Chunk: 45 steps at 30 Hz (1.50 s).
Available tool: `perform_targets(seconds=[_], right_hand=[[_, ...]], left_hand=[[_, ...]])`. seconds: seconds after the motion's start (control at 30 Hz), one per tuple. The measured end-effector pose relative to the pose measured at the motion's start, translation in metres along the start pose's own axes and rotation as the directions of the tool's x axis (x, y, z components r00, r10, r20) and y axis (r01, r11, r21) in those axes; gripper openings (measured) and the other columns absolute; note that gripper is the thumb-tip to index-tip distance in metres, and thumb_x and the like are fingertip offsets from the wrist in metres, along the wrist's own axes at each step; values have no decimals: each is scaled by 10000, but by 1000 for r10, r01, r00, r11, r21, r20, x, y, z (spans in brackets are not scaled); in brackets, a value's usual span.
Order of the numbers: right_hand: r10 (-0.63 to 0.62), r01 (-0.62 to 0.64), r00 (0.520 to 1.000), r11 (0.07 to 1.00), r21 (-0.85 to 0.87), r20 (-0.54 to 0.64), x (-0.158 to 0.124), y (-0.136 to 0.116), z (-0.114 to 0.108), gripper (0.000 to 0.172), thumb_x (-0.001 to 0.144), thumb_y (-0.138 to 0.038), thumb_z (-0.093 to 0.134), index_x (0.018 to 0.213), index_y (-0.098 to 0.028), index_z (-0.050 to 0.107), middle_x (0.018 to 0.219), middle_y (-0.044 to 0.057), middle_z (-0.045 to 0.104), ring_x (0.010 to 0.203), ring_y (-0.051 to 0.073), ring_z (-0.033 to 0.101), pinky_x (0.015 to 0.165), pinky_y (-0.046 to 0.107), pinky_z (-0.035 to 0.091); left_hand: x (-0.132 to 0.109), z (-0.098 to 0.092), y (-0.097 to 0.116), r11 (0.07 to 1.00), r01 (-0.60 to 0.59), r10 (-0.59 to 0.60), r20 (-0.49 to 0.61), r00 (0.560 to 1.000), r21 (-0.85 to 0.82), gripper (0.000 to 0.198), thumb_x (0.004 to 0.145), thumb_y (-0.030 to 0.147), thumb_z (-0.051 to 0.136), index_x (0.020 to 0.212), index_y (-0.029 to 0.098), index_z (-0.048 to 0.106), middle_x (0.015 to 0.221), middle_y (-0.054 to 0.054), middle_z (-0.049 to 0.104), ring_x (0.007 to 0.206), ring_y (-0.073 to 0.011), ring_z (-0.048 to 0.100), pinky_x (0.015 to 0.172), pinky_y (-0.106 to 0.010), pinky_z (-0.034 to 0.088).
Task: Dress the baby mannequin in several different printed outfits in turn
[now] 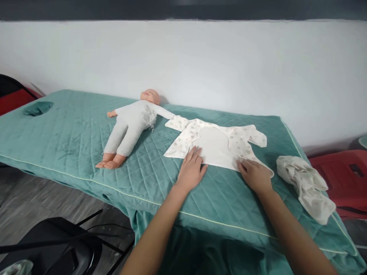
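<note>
A small white baby shirt [213, 143] with a faint print lies spread on a green quilted cover [137, 183], its front open and plain inner back showing. My left hand [191, 168] rests flat, fingers stretched, at the shirt's lower left edge. At the lower right side, my right hand [255, 175] has its fingers bent and pinched on the shirt's edge. Left of the shirt a baby doll [133, 118] with a pale cloth body lies on its back. One of its arms reaches to the shirt's left sleeve, and that hand is hidden.
A crumpled white cloth [306, 185] lies at the bed's right end. Red chairs [344, 179] stand beyond it. A black chair [54, 244] is at the lower left. The cover has a round hole [38, 108] at the far left. A white wall [183, 61] runs behind.
</note>
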State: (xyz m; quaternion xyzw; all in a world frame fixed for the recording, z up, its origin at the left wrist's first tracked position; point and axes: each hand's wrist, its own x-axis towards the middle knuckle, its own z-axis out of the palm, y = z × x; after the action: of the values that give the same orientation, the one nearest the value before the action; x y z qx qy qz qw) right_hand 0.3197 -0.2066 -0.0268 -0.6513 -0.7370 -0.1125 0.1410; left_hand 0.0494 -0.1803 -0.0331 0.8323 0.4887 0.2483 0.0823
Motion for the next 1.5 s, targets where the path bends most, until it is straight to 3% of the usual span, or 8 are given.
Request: perform_targets(seconds=[0.2,0.3,0.4,0.57,0.9,1.07,1.27,1.5], right_hand=[[253,-253,967,946,201,27,22,24,-3,441,981,-506,453,700,-220,636,683,38,675,621,184,591,584,290,339],[322,-288,941,923,254,-102,54,53,3,278,933,-384,502,1034,-204,688,1001,96,728,910,251,651,789,335,463],[264,-241,958,951,192,-108,77,75,23,490,862,-257,526,1331,-125,581,1384,193,590,1310,350,487,1058,453,399],[363,-344,931,902,261,-29,84,92,57,620,869,-311,556,1427,-54,473,1503,246,472,1457,371,349,1187,540,275],[638,-647,753,676,352,159,119,128,50,561,853,-518,591,1193,-74,640,1169,239,677,1115,355,628,991,481,461],[628,-645,757,673,362,181,108,131,49,453,768,-506,690,1032,-138,689,947,144,703,894,301,652,815,409,502],[726,-413,680,494,765,-102,98,136,48,344,761,-373,656,1026,-154,686,912,81,695,813,219,641,737,338,526],[774,-377,573,540,753,-268,99,151,59,409,752,-173,487,1148,-145,581,1151,130,678,1066,221,659,933,371,538]], left_hand=[[1,2,-2,1000,-13,12,-59,998,-4,193,1002,336,478,965,187,596,1492,-121,535,1514,-288,325,1228,-526,366],[2,2,-3,999,-15,12,-85,996,-33,155,997,301,485,983,194,596,1439,-123,574,1493,-278,362,1218,-536,381],[2,1,-4,997,-23,14,-127,992,-71,120,989,259,494,1014,200,595,1385,-115,609,1451,-269,420,1191,-533,415],[2,2,-10,991,6,-47,-305,951,-135,103,974,183,499,1008,218,589,1237,-84,676,1323,-232,538,1132,-495,468],[6,9,-21,984,76,-134,-391,911,-161,107,956,185,515,1034,216,581,1151,-90,689,1185,-240,615,1066,-503,503],[7,10,-22,981,101,-157,-381,911,-164,105,953,188,518,1030,227,578,1132,-84,696,1156,-240,629,1039,-493,514],[6,10,-22,980,108,-164,-362,917,-170,104,955,192,523,1042,222,573,1154,-83,691,1164,-237,611,1043,-478,506],[5,10,-23,979,105,-161,-350,923,-173,116,954,177,521,1052,215,572,1145,-89,689,1162,-237,609,1042,-472,499]])
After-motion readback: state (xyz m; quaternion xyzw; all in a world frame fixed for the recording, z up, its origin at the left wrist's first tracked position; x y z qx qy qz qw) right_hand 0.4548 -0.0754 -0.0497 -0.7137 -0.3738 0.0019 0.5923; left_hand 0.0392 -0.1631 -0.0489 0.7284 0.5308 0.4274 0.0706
